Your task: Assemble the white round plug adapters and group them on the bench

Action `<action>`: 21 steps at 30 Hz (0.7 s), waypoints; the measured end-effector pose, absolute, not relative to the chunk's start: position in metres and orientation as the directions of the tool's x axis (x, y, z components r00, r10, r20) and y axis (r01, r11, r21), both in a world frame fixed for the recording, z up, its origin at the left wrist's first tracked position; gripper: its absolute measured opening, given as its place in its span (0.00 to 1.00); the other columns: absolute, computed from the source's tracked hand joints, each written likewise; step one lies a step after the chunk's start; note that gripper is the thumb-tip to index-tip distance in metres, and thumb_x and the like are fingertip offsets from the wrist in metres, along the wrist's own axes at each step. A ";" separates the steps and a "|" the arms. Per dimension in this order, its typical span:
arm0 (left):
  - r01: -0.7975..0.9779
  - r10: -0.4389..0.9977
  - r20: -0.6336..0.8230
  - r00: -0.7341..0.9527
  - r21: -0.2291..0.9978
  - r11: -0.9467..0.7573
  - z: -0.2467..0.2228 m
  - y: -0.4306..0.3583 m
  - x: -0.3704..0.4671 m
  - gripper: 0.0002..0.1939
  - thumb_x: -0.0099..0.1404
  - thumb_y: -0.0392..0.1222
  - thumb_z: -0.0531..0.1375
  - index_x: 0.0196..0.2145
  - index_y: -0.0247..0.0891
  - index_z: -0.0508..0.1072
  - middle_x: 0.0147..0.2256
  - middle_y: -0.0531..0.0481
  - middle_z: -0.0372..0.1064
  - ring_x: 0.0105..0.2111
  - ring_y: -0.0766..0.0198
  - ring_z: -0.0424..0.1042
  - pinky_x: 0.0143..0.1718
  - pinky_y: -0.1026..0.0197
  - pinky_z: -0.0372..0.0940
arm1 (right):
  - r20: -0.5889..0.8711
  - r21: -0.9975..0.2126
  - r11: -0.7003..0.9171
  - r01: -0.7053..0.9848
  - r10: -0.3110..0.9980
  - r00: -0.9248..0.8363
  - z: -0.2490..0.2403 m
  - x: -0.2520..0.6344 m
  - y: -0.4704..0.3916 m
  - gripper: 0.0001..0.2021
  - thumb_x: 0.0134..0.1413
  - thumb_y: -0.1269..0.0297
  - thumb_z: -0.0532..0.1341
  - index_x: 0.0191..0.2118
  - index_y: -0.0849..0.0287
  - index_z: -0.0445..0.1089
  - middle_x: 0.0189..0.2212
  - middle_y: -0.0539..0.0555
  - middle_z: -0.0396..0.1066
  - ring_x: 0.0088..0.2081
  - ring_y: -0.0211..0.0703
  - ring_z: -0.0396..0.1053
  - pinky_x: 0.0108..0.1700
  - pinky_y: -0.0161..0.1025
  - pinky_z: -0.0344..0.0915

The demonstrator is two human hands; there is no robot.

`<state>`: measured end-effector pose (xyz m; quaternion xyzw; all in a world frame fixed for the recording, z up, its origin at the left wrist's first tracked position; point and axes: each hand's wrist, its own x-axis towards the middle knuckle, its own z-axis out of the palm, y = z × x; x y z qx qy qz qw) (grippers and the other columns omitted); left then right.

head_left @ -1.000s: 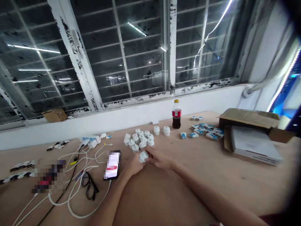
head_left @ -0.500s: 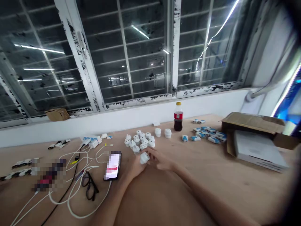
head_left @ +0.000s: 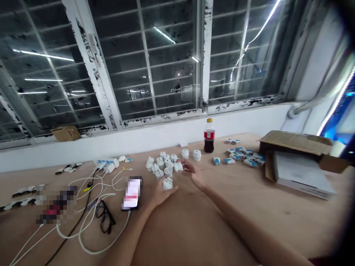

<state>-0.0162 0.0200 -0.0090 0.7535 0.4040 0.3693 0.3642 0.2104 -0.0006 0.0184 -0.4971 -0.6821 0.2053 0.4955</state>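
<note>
A white round plug adapter [head_left: 167, 183] is held in my left hand [head_left: 160, 193], its holed face turned up. Just beyond it stands a cluster of similar white adapters [head_left: 160, 162] on the wooden table. At the cluster's right edge, my right hand [head_left: 195, 175] has its fingers on another white adapter [head_left: 178, 166], which is tilted. Two more adapters [head_left: 196, 155] stand apart behind my right hand.
A cola bottle [head_left: 209, 136] stands near the wall. Blue-and-white pieces [head_left: 244, 155] and an open cardboard box [head_left: 296, 142] are at the right. A phone [head_left: 132, 193], glasses [head_left: 104, 217], cables and a power strip [head_left: 107, 162] lie left.
My right hand has moved from beside the left hand's adapter, up and right, to one at the cluster's edge. That adapter is now tilted. The left hand keeps its adapter, slightly lower left.
</note>
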 end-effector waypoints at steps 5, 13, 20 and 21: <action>0.316 0.733 0.442 0.517 0.697 -0.643 -0.018 0.021 -0.011 0.19 0.60 0.51 0.75 0.43 0.43 0.75 0.47 0.49 0.73 0.46 0.55 0.75 0.53 0.53 0.70 | 0.473 -0.708 0.306 0.637 0.875 0.106 0.010 0.236 0.008 0.18 0.58 0.52 0.68 0.50 0.53 0.76 0.44 0.55 0.75 0.38 0.48 0.69 0.44 0.46 0.68; 0.335 0.797 0.417 0.437 0.747 -0.574 -0.010 0.023 -0.013 0.25 0.55 0.41 0.77 0.48 0.42 0.74 0.44 0.52 0.75 0.42 0.59 0.73 0.47 0.59 0.68 | 0.441 -0.648 0.212 0.731 0.888 0.133 -0.012 0.236 0.018 0.10 0.53 0.65 0.67 0.41 0.54 0.69 0.30 0.47 0.68 0.32 0.43 0.66 0.35 0.38 0.60; 0.397 0.837 0.399 0.376 0.746 -0.534 -0.016 0.034 -0.017 0.19 0.64 0.36 0.67 0.52 0.44 0.71 0.39 0.55 0.74 0.35 0.63 0.75 0.41 0.61 0.69 | 0.440 -0.591 0.315 0.742 0.898 -0.031 -0.013 0.232 0.018 0.08 0.56 0.67 0.66 0.42 0.55 0.78 0.42 0.55 0.78 0.41 0.48 0.75 0.48 0.43 0.71; 0.413 0.832 0.414 0.369 0.729 -0.546 -0.016 0.034 -0.018 0.18 0.65 0.36 0.65 0.52 0.44 0.71 0.38 0.55 0.73 0.34 0.63 0.74 0.40 0.62 0.68 | 0.439 -0.585 0.325 0.743 0.897 -0.046 -0.014 0.232 0.018 0.10 0.56 0.67 0.66 0.44 0.55 0.79 0.45 0.57 0.79 0.45 0.50 0.76 0.52 0.45 0.72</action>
